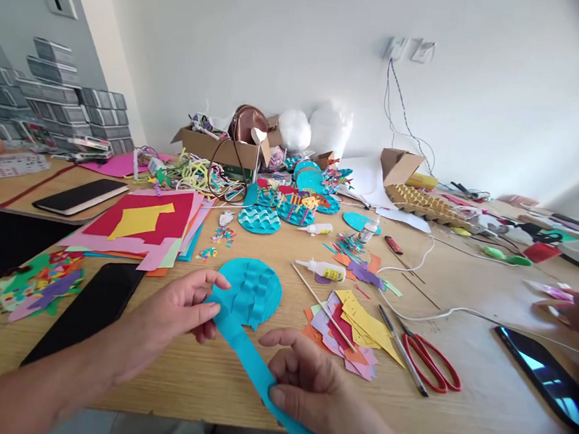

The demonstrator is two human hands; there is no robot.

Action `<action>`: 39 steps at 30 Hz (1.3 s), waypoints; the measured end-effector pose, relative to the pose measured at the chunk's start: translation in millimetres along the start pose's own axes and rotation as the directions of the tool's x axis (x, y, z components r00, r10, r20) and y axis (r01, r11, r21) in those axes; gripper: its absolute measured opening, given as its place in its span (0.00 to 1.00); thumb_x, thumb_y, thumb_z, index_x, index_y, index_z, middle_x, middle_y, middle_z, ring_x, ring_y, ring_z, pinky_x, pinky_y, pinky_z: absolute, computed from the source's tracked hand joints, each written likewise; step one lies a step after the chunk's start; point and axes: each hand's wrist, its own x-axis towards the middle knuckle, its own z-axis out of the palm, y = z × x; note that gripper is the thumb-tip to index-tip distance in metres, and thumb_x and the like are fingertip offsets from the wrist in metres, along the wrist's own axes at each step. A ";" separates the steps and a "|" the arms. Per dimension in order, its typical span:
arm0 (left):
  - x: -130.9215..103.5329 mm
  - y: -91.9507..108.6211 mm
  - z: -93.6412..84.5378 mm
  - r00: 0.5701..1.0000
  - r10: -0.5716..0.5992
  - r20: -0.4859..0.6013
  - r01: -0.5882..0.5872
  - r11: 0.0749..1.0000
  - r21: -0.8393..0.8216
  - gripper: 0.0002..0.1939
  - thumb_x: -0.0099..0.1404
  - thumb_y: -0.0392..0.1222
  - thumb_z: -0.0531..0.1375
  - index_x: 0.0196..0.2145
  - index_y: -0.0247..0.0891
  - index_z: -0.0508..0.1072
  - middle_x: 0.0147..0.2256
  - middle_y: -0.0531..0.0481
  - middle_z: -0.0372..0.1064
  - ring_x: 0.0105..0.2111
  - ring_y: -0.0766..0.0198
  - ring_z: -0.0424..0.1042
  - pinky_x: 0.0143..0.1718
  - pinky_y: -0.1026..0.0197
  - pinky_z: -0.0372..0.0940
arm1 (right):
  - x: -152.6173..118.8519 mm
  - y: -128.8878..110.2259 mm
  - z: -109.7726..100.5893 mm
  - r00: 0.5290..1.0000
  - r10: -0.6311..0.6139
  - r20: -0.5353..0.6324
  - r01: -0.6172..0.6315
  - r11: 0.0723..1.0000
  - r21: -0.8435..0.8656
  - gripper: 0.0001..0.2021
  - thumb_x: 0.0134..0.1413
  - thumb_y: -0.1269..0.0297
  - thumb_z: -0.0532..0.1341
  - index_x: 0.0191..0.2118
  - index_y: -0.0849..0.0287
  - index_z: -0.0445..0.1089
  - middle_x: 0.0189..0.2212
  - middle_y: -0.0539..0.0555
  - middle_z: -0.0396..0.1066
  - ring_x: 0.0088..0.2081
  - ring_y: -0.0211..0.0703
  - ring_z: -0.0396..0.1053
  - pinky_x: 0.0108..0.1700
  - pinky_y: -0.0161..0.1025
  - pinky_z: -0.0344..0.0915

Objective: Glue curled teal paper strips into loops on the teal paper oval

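A long blue paper strip [246, 354] runs slanting between my two hands above the table's front edge. My left hand [195, 306] pinches its upper end between thumb and fingers. Lower down, my right hand [301, 378] has its thumb and curled fingers on the strip, with the index finger stretched out. Just beyond my left hand lies a round blue paper piece [271, 286] with raised, folded blue strips on it. Part of its left edge is hidden by my fingers.
Red-handled scissors [431, 362], a pen [402, 349] and paper scraps [371, 320] lie to the right. Glue bottles [328, 271], a stick and decorated blue pieces [259, 220] stand behind. Black phone-like slab [86, 308] at left; another person's hand [575, 313] at far right.
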 end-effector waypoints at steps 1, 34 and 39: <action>5.5 3.0 -2.7 1.000 0.005 0.003 -0.005 1.000 0.024 0.14 0.55 0.45 0.60 0.39 0.41 0.66 0.25 0.53 0.67 0.23 0.67 0.67 0.25 0.66 0.60 | 3.9 0.5 -0.1 1.000 -0.017 -0.020 0.017 1.000 -0.003 0.17 0.40 0.62 0.65 0.39 0.54 0.65 0.22 0.43 0.58 0.23 0.29 0.53 0.24 0.28 0.49; 70.2 -20.6 -49.3 0.906 0.288 0.310 -0.381 0.239 0.893 0.13 0.59 0.33 0.52 0.42 0.39 0.65 0.43 0.49 0.65 0.46 0.60 0.64 0.48 0.56 0.60 | 59.7 -7.2 -17.8 0.979 -0.067 -0.193 0.007 0.956 -0.292 0.10 0.44 0.65 0.58 0.37 0.58 0.69 0.19 0.44 0.54 0.22 0.31 0.50 0.24 0.31 0.46; 62.6 -20.9 -37.4 0.849 0.323 0.417 -0.499 0.233 0.835 0.31 0.56 0.40 0.60 0.56 0.44 0.54 0.55 0.47 0.55 0.56 0.56 0.52 0.56 0.51 0.51 | 61.6 -14.4 -13.3 1.000 0.012 -0.001 -0.011 0.931 -0.366 0.09 0.46 0.70 0.56 0.35 0.59 0.69 0.22 0.45 0.57 0.23 0.31 0.51 0.25 0.31 0.47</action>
